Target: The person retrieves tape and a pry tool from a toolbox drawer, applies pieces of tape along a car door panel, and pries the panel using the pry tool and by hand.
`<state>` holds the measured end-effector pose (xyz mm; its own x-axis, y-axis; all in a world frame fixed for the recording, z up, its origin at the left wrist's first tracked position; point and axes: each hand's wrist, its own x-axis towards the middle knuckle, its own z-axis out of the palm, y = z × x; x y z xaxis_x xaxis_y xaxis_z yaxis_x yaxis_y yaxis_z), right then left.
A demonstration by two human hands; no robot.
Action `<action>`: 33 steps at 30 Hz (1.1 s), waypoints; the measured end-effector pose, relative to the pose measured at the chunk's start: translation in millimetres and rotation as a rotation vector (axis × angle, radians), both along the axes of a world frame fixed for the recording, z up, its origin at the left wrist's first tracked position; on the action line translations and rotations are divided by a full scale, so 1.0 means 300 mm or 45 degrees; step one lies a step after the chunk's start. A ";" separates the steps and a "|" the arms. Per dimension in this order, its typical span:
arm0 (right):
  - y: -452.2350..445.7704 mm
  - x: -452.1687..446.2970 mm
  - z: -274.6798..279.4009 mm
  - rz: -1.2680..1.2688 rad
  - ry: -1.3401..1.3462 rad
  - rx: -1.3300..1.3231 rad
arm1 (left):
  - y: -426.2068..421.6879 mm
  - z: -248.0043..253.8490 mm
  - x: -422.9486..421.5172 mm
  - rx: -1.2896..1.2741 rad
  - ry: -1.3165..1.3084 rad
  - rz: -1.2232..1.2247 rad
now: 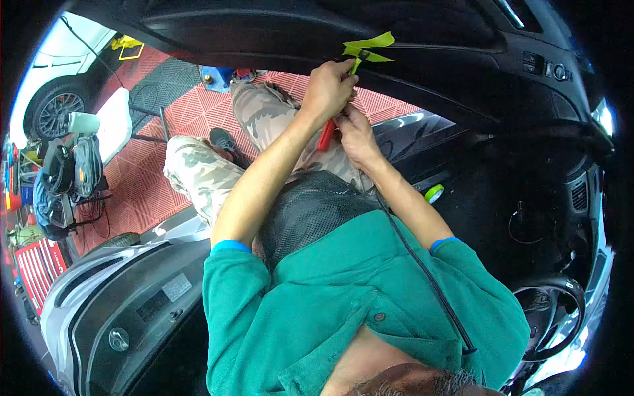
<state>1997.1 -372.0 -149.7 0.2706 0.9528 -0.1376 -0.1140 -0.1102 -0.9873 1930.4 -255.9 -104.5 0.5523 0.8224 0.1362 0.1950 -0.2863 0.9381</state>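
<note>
Strips of yellow-green tape [373, 45] stick to the lower edge of the dark door panel [422, 63]. My left hand [328, 89] is right below them, its fingers closed around something small near the tape that I cannot make out. Touching it from below is my right hand [358, 140], fingers bent; a red handle [325, 136] shows beside it, partly hidden by the hands. Which hand holds the red handle is unclear. A roll of green tape [434, 193] lies on the dark surface to the right of my right forearm.
A steering wheel [568, 317] stands at the lower right. An open car door [132, 317] is at the lower left. On the red floor [142, 162] are a white table [119, 132] with bags beside it, and a red tool chest [39, 264].
</note>
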 end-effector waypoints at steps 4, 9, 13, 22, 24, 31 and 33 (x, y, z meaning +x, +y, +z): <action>0.000 0.003 0.036 0.025 0.384 -0.027 | 0.009 0.025 0.005 -0.085 -0.033 -0.025; 0.033 -0.005 0.115 0.153 0.730 -0.068 | 0.058 0.047 0.006 -0.233 0.031 -0.065; 0.072 -0.012 0.061 0.174 0.704 -0.019 | 0.085 0.033 -0.012 -0.223 0.007 -0.063; -0.101 0.058 0.190 0.054 0.686 -0.132 | 0.051 0.061 0.004 -0.342 -0.073 -0.159; -0.116 0.085 0.189 -0.005 0.675 -0.182 | 0.051 0.026 0.041 -0.324 -0.107 -0.134; -0.109 0.105 0.111 -0.030 0.800 -0.138 | 0.026 0.009 0.082 -0.228 -0.167 0.009; -0.102 0.083 0.117 -0.080 0.754 -0.132 | 0.012 0.030 0.068 -0.241 -0.174 0.029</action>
